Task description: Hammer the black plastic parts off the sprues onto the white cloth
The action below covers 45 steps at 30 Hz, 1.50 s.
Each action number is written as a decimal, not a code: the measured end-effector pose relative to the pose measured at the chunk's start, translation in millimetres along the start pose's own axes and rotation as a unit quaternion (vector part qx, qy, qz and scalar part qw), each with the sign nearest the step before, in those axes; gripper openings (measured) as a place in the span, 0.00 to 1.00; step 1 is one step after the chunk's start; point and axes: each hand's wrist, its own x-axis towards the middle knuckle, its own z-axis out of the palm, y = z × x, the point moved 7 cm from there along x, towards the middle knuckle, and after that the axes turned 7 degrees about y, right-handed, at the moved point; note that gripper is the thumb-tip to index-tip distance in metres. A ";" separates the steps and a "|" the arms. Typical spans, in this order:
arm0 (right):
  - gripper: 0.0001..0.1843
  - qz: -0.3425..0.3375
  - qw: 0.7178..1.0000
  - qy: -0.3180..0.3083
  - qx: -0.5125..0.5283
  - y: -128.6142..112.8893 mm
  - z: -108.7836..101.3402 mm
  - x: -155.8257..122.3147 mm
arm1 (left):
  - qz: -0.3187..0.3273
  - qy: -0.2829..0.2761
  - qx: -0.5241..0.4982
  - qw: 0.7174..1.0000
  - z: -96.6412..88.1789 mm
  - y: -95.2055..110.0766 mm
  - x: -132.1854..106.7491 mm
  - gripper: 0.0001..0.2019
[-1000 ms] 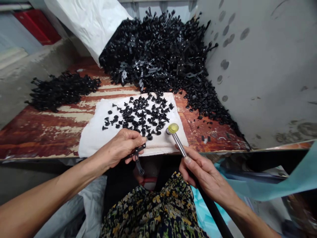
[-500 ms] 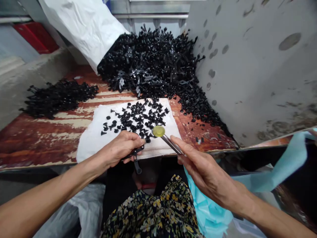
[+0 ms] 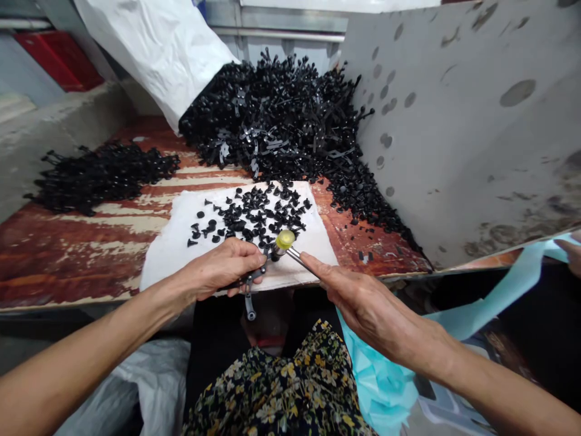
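Note:
My left hand pinches a jointed black plastic part over the front edge of a white cloth. One arm of that part hangs below my fingers. In my right hand is the metal handle of a small hammer with a yellow-faced head. The head is right beside the upper end of the part; whether they touch I cannot tell. Just beyond both hands, many small black mushroom-shaped pegs are scattered on the cloth.
A large heap of black parts spills from a white sack at the back. Another pile of black parts lies left. A grey spotted panel borders the right side. Another person's hand holds a turquoise strip.
My right hand has moved left, bringing the hammer head closer to the black part in my left hand. Another person's hand has come into view at the right edge.

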 end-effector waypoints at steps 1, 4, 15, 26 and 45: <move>0.35 -0.002 1.000 -0.001 0.002 -1.0 -1.3 1.6 | 0.000 0.002 -0.001 1.000 -0.6 -0.7 0.3 0.14; 0.33 -0.005 1.000 0.020 0.004 -7.3 -8.5 5.9 | -0.015 0.017 0.000 1.000 -2.1 -4.1 1.4 0.14; 0.30 -0.023 0.998 0.060 -0.015 -15.9 -10.9 5.4 | -0.013 0.045 0.030 0.998 -3.1 -5.9 1.9 0.14; 0.28 -0.021 0.996 0.079 0.025 -13.7 -3.3 2.2 | -0.004 0.068 0.099 0.993 -7.0 -7.8 2.7 0.16; 0.06 0.129 0.922 0.101 0.352 -12.4 29.8 28.4 | 0.127 0.218 -0.082 0.964 -27.1 -47.7 -64.2 0.27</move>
